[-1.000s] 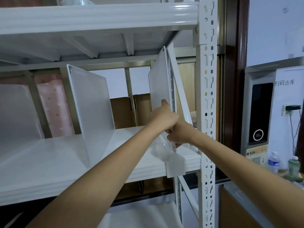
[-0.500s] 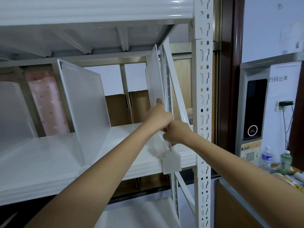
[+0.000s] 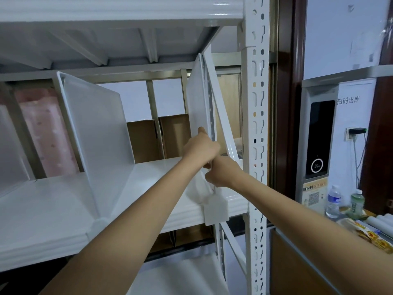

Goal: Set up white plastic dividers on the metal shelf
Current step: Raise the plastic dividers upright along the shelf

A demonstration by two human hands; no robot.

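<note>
A white plastic divider (image 3: 196,101) stands upright near the right end of the white metal shelf (image 3: 53,207), its front clip (image 3: 215,210) hooked over the shelf's front lip. My left hand (image 3: 201,149) grips the divider's front edge from the left side. My right hand (image 3: 221,172) holds the same edge just below, from the right. A second divider (image 3: 95,133) stands upright mid-shelf, and part of a third divider (image 3: 10,145) shows at the far left.
The perforated white upright post (image 3: 256,145) stands right of my hands, with a diagonal brace (image 3: 223,116) behind the divider. Cardboard boxes (image 3: 142,141) sit behind the shelf. Right of the rack are a scanner kiosk (image 3: 319,137) and two bottles (image 3: 333,202).
The view has shifted slightly; both hands stay on the right divider's front edge, which now stands a little more upright with its clip seated on the shelf lip.
</note>
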